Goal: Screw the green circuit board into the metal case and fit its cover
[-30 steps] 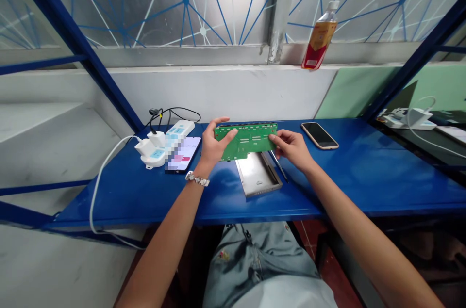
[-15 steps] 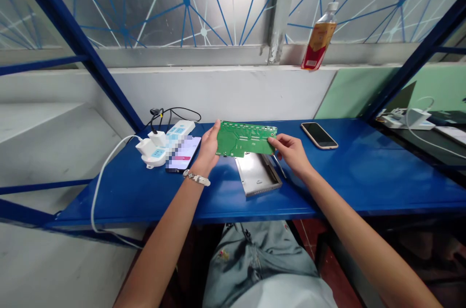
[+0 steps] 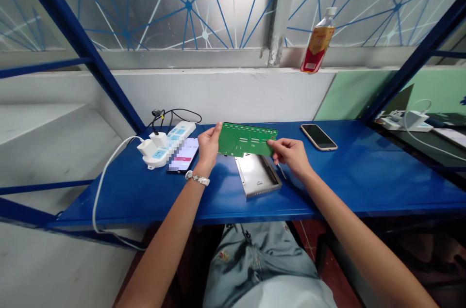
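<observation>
A green circuit board (image 3: 247, 140) is held up above the table between both hands. My left hand (image 3: 208, 147) grips its left end, thumb along the edge. At the right end, my right hand (image 3: 291, 154) pinches the board near its lower corner. Below it lies an open metal casing (image 3: 257, 176), a shallow silver tray whose far part the board hides. A thin metal tool (image 3: 281, 171) rests beside the casing, mostly covered by my right hand, so its kind does not show.
On the blue table (image 3: 349, 177) lies a phone (image 3: 319, 137) at the right. Left stands a white power strip (image 3: 174, 138) with plugs and cables, beside a lit phone (image 3: 184, 155). A drink bottle (image 3: 319, 41) stands on the window ledge.
The board has tilted slightly in my hands, and its face looks a little different to the camera. Both hands keep their hold; the casing stays in place.
</observation>
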Demonstrator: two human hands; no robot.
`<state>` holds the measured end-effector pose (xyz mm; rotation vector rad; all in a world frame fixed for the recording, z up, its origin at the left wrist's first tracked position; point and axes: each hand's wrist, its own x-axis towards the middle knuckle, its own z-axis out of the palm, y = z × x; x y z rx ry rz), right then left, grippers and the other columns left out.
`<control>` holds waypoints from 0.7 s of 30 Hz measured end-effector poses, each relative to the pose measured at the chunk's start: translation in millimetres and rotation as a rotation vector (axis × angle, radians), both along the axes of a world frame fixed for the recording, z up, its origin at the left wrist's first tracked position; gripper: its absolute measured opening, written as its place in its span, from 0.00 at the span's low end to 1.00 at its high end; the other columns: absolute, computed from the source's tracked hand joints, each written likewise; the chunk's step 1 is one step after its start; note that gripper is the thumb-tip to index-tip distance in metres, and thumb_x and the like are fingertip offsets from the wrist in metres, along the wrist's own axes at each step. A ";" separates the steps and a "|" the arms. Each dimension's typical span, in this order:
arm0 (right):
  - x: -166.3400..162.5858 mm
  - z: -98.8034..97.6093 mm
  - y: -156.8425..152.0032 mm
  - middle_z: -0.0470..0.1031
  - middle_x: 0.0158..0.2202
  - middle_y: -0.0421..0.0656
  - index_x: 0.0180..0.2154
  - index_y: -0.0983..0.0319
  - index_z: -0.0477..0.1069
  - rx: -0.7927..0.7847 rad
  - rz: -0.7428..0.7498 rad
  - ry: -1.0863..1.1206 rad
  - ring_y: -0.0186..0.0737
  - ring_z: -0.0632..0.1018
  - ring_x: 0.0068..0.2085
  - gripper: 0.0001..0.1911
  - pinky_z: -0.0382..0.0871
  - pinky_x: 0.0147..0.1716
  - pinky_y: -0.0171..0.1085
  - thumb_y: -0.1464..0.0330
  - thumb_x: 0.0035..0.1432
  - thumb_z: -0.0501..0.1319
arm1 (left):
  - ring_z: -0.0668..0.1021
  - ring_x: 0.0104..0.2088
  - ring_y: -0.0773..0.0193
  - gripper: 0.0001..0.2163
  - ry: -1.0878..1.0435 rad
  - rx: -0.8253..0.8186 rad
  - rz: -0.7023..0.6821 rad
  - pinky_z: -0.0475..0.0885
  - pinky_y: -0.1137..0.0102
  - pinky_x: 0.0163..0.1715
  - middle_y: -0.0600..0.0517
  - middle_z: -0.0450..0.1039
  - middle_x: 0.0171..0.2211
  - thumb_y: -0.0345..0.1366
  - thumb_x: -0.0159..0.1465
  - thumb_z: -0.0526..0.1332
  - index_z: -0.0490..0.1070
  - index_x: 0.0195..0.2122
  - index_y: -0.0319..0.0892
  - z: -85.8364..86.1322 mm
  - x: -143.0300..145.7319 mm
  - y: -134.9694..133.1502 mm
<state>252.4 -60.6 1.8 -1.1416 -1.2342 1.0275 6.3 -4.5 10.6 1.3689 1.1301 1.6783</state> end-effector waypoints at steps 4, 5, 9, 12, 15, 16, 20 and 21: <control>5.1 -1.2 2.1 0.71 0.15 0.39 0.22 0.61 0.71 -0.007 -0.002 0.028 0.31 0.68 0.14 0.25 0.55 0.14 0.33 0.48 0.49 0.74 | 0.63 0.24 0.66 0.28 0.341 0.234 0.139 0.60 0.69 0.25 0.55 0.56 0.18 0.58 0.68 0.59 0.58 0.18 0.44 3.5 -8.1 -1.3; 6.0 -1.1 2.4 0.70 0.14 0.38 0.22 0.61 0.71 -0.012 -0.002 0.038 0.31 0.67 0.14 0.25 0.55 0.14 0.32 0.48 0.49 0.74 | 0.63 0.25 0.65 0.28 0.384 0.285 0.157 0.61 0.69 0.26 0.55 0.57 0.19 0.58 0.68 0.58 0.57 0.18 0.44 4.5 -10.3 -1.5; 7.4 0.3 2.4 0.68 0.13 0.37 0.22 0.61 0.70 -0.029 -0.005 0.075 0.30 0.67 0.13 0.25 0.54 0.13 0.31 0.49 0.48 0.75 | 0.62 0.21 0.67 0.30 0.436 0.248 0.105 0.58 0.69 0.23 0.55 0.57 0.16 0.58 0.69 0.57 0.56 0.16 0.44 5.3 -17.5 -2.3; 7.5 0.2 2.5 0.71 0.14 0.38 0.24 0.62 0.72 -0.028 0.003 0.085 0.29 0.67 0.14 0.23 0.54 0.13 0.31 0.51 0.49 0.76 | 0.63 0.16 0.68 0.31 0.451 0.100 -0.014 0.59 0.70 0.20 0.56 0.58 0.12 0.60 0.69 0.55 0.58 0.15 0.44 3.7 -21.1 -3.1; 7.9 -0.7 3.2 0.74 0.17 0.41 0.25 0.63 0.74 -0.013 -0.003 0.091 0.32 0.72 0.16 0.23 0.58 0.15 0.31 0.51 0.49 0.75 | 0.65 0.11 0.68 0.30 0.392 -0.060 -0.138 0.60 0.70 0.16 0.52 0.68 0.12 0.62 0.68 0.55 0.66 0.20 0.43 2.3 -22.4 -2.9; 8.0 -0.9 3.6 0.76 0.19 0.42 0.26 0.63 0.74 -0.007 -0.006 0.097 0.34 0.75 0.18 0.23 0.60 0.15 0.31 0.51 0.49 0.75 | 0.66 0.10 0.67 0.29 0.346 -0.100 -0.172 0.59 0.70 0.14 0.49 0.72 0.14 0.63 0.67 0.55 0.68 0.22 0.42 2.1 -22.3 -2.6; 8.2 -0.9 4.5 0.83 0.31 0.49 0.32 0.63 0.78 0.030 0.006 0.125 0.44 0.83 0.30 0.22 0.69 0.19 0.33 0.50 0.49 0.75 | 0.78 0.17 0.58 0.28 0.107 -0.131 -0.225 0.66 0.70 0.13 0.41 0.79 0.22 0.65 0.63 0.59 0.70 0.29 0.41 3.3 -19.3 -1.4; 8.2 -0.9 4.4 0.84 0.35 0.50 0.34 0.63 0.78 0.048 0.018 0.136 0.46 0.84 0.33 0.22 0.71 0.21 0.34 0.51 0.50 0.74 | 0.80 0.19 0.56 0.27 0.057 -0.124 -0.225 0.70 0.69 0.15 0.41 0.80 0.23 0.65 0.62 0.60 0.70 0.30 0.41 4.2 -18.5 -1.4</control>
